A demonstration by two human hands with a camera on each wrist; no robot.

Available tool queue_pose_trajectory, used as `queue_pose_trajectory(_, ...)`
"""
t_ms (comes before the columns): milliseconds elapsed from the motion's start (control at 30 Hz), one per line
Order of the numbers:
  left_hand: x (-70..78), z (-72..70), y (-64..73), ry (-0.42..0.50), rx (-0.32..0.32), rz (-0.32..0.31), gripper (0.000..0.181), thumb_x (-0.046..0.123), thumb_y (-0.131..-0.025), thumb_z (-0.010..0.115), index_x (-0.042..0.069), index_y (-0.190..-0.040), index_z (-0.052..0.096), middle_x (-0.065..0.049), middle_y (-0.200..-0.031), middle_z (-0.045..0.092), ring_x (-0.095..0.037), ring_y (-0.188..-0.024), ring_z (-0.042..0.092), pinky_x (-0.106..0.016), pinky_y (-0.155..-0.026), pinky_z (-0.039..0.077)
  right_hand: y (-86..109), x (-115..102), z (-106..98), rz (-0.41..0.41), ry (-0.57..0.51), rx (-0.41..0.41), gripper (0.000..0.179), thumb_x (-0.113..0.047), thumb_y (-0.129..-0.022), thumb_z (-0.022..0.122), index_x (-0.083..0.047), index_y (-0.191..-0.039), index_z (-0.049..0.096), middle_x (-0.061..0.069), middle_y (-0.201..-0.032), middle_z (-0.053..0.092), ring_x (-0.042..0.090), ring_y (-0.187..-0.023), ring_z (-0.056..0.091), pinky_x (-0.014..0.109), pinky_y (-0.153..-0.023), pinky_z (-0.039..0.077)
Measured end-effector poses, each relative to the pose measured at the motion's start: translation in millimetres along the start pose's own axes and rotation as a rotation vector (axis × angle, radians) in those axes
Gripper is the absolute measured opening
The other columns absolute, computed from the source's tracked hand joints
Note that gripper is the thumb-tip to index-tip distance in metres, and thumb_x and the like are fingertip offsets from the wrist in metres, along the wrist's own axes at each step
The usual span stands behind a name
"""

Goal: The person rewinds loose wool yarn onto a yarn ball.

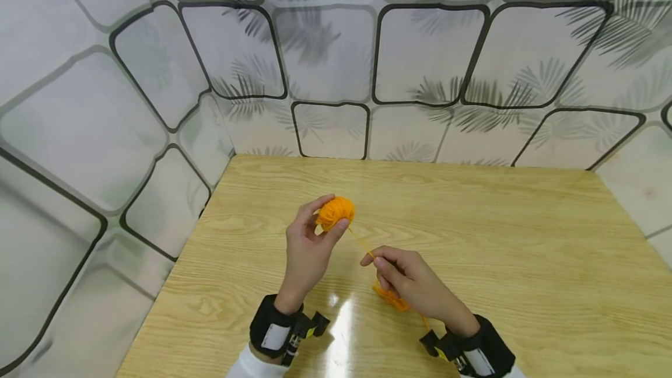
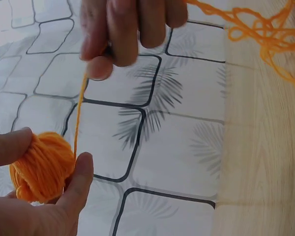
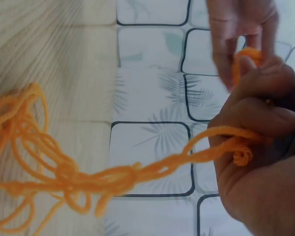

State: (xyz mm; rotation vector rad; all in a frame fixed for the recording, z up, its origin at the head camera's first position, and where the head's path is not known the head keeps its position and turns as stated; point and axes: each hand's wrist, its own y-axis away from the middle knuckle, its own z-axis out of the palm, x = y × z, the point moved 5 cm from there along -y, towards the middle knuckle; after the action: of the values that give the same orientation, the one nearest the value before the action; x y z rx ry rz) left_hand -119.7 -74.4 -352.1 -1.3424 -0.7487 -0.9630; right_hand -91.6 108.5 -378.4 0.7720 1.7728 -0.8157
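Note:
An orange ball of yarn [image 1: 336,213] is held up over the table between the thumb and fingers of my left hand [image 1: 308,252]. From it a single strand [image 2: 78,120] runs taut to my right hand [image 1: 415,282], which pinches it between thumb and forefinger. In the right wrist view, more orange strands [image 3: 172,161] pass out of the curled fingers of that hand. They trail into a loose tangle of yarn [image 3: 64,172], part of which shows beneath the hand in the head view.
A wooden table [image 1: 499,220] lies under both hands. Behind it and to its left hangs a pale covering [image 1: 325,51] with dark outlined shapes and leaf prints. Each wrist bears a black band [image 1: 275,325] with a small camera.

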Motion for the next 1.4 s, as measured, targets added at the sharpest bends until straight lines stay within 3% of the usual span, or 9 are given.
queue_pose_trajectory(67,-2.6,-0.7,0.4,-0.054,0.015,0.013,0.044,-0.011,-0.09,0.07,-0.008,-0.133,0.059,-0.022,-0.126,0.049,-0.028,-0.112,0.058,-0.034,-0.089,0.058,3.7,-5.3,1.7,-0.004,-0.017,-0.022,0.025,-0.009,-0.11,0.042,-0.001,-0.112,0.066,0.01,-0.069,0.055,0.007,-0.046,0.04,0.024,-0.038,0.04)
queue_pose_trajectory(167,-5.5,0.7,2.1,-0.123,-0.003,0.008,0.04,-0.009,-0.091,0.07,-0.004,-0.13,0.064,-0.02,-0.126,0.048,-0.03,-0.112,0.056,-0.033,-0.088,0.058,7.1,-14.9,-0.5,-0.022,0.012,0.016,0.021,-0.008,-0.108,0.049,-0.007,-0.102,0.069,0.01,-0.068,0.056,0.006,-0.048,0.043,0.024,-0.038,0.039)
queue_pose_trajectory(400,-8.3,9.6,9.0,-0.244,-0.15,-0.039,0.033,-0.008,-0.092,0.069,0.001,-0.124,0.071,-0.017,-0.136,0.046,-0.032,-0.116,0.056,-0.034,-0.087,0.058,7.9,-30.5,-10.1,-0.018,0.06,0.168,0.04,-0.012,-0.106,0.056,-0.016,-0.067,0.061,-0.005,-0.052,0.041,0.003,-0.041,0.032,0.023,-0.033,0.028)
queue_pose_trajectory(500,-7.9,14.2,12.4,-0.267,-0.261,-0.051,0.037,-0.01,-0.092,0.067,0.002,-0.127,0.069,-0.016,-0.139,0.044,-0.03,-0.119,0.055,-0.038,-0.093,0.056,7.4,-34.1,-15.7,-0.032,0.064,0.189,0.037,-0.01,-0.106,0.054,-0.014,-0.07,0.062,-0.002,-0.053,0.043,0.007,-0.041,0.035,0.025,-0.034,0.032)
queue_pose_trajectory(700,-4.5,23.1,19.4,-0.315,-0.485,-0.043,0.039,-0.005,-0.091,0.07,0.006,-0.129,0.069,-0.014,-0.139,0.046,-0.026,-0.118,0.055,-0.037,-0.094,0.055,5.6,-40.3,-30.6,-0.093,0.144,0.205,0.02,-0.003,-0.106,0.051,-0.008,-0.101,0.07,0.002,-0.077,0.057,0.021,-0.055,0.049,0.028,-0.048,0.046)
queue_pose_trajectory(867,-2.5,26.6,23.0,-0.22,-0.548,-0.096,0.031,0.007,-0.095,0.072,0.006,-0.127,0.07,-0.01,-0.13,0.056,-0.023,-0.11,0.061,-0.032,-0.086,0.059,0.1,-42.6,-42.5,-0.165,0.243,0.268,0.018,0.001,-0.102,0.057,-0.01,-0.104,0.071,-0.002,-0.083,0.059,0.017,-0.061,0.053,0.027,-0.05,0.047)
queue_pose_trajectory(1133,3.8,27.0,26.8,-0.055,-0.585,-0.154,0.044,0.006,-0.097,0.07,0.007,-0.139,0.058,-0.011,-0.129,0.059,-0.019,-0.105,0.062,-0.036,-0.086,0.06,-8.6,-33.7,-55.1,-0.253,0.345,0.436,0.022,0.006,-0.09,0.073,-0.015,-0.091,0.075,-0.005,-0.077,0.059,0.013,-0.061,0.045,0.025,-0.052,0.038)
queue_pose_trajectory(1300,10.7,23.1,22.3,0.158,-0.526,-0.093,0.046,0.005,-0.1,0.065,-0.005,-0.142,0.048,-0.026,-0.126,0.051,-0.017,-0.097,0.064,-0.046,-0.078,0.061,-9.7,-19.6,-50.1,-0.24,0.279,0.346,0.021,0.004,-0.093,0.069,-0.017,-0.091,0.071,-0.004,-0.074,0.054,0.014,-0.054,0.044,0.025,-0.048,0.038)
queue_pose_trajectory(1400,14.6,20.2,19.1,0.25,-0.483,-0.073,0.045,0.009,-0.104,0.059,-0.01,-0.142,0.046,-0.024,-0.122,0.052,-0.017,-0.094,0.065,-0.046,-0.076,0.062,-10.4,-14.4,-43.4,-0.227,0.221,0.24,0.021,0.003,-0.099,0.062,-0.016,-0.094,0.069,-0.002,-0.079,0.058,0.019,-0.055,0.051,0.026,-0.048,0.046)
